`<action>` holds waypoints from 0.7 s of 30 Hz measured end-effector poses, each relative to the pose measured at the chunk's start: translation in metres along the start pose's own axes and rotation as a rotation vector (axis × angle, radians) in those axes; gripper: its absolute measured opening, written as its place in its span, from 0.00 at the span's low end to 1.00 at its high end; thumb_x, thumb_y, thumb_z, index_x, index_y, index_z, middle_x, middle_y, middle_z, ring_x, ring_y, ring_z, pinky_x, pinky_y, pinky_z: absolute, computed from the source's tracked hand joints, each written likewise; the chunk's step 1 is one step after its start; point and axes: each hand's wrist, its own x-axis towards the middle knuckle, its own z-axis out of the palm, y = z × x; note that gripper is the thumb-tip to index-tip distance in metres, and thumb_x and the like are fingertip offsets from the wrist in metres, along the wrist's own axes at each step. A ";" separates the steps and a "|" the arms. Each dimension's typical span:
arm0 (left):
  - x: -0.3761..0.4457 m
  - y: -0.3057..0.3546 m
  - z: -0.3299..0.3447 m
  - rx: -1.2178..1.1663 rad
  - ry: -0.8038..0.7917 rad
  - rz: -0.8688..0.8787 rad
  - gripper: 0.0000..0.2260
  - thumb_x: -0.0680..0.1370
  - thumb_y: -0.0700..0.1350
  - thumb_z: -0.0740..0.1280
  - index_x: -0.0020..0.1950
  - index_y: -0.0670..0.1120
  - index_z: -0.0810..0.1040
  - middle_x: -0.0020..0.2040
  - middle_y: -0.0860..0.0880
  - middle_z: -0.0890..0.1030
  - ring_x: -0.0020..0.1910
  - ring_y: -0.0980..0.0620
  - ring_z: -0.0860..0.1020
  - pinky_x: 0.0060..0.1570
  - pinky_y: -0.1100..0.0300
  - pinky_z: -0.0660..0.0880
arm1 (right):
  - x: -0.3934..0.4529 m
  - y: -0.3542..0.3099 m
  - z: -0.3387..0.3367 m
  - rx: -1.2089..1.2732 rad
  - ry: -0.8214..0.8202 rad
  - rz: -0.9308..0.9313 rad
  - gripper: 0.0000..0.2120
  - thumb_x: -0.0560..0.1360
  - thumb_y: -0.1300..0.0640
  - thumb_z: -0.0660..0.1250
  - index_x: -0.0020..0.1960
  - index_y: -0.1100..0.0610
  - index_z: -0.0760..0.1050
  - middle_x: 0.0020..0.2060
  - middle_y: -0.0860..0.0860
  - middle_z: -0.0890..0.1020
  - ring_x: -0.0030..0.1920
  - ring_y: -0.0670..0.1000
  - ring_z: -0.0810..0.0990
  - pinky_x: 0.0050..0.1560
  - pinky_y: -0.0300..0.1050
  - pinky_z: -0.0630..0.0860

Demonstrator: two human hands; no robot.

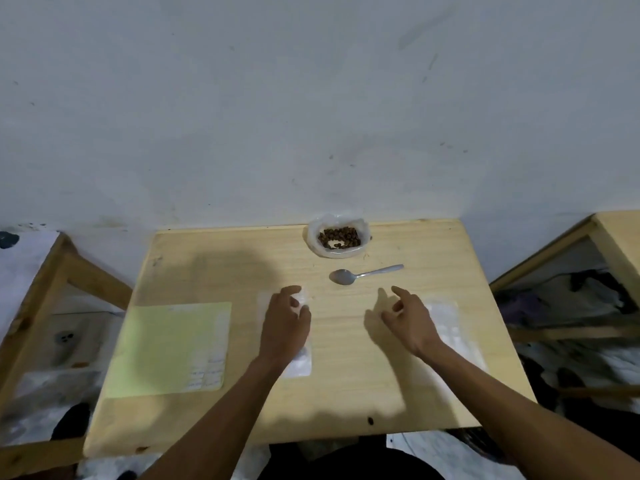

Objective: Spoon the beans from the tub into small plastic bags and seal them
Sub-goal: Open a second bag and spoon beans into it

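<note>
Both arms are reaching forward; the left hand (285, 318) is resting, fingers loose, on a plastic bag (298, 362), while the right hand (408, 318) is hovering half-open, holding nothing, near the spoon (363, 273).

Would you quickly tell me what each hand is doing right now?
Left hand: fingers rest on a small plastic bag, not clearly gripping it.
Right hand: open, holding nothing, short of the spoon.

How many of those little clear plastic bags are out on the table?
2 that I can make out: one bag under the left hand, another bag beside the right hand. Either could be a stack.
</note>
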 end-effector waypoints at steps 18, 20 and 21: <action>-0.034 0.078 0.147 -0.131 -0.721 -0.325 0.20 0.77 0.48 0.65 0.68 0.47 0.73 0.51 0.49 0.77 0.45 0.52 0.74 0.47 0.57 0.74 | -0.014 0.104 -0.049 -0.138 0.046 0.330 0.29 0.76 0.47 0.67 0.73 0.54 0.65 0.65 0.57 0.70 0.66 0.60 0.68 0.61 0.49 0.68; -0.036 0.079 0.148 -0.135 -0.590 -0.281 0.21 0.77 0.46 0.66 0.70 0.46 0.72 0.59 0.49 0.78 0.50 0.53 0.76 0.48 0.59 0.75 | -0.018 0.100 -0.056 0.054 0.150 0.284 0.21 0.75 0.51 0.69 0.65 0.55 0.71 0.59 0.56 0.75 0.60 0.58 0.74 0.56 0.48 0.71; -0.036 0.081 0.146 -0.147 -0.509 -0.253 0.19 0.77 0.44 0.66 0.68 0.47 0.74 0.59 0.48 0.78 0.50 0.53 0.76 0.45 0.62 0.74 | -0.020 0.095 -0.060 0.201 0.185 0.253 0.14 0.76 0.54 0.70 0.59 0.56 0.73 0.53 0.55 0.77 0.54 0.57 0.77 0.51 0.47 0.74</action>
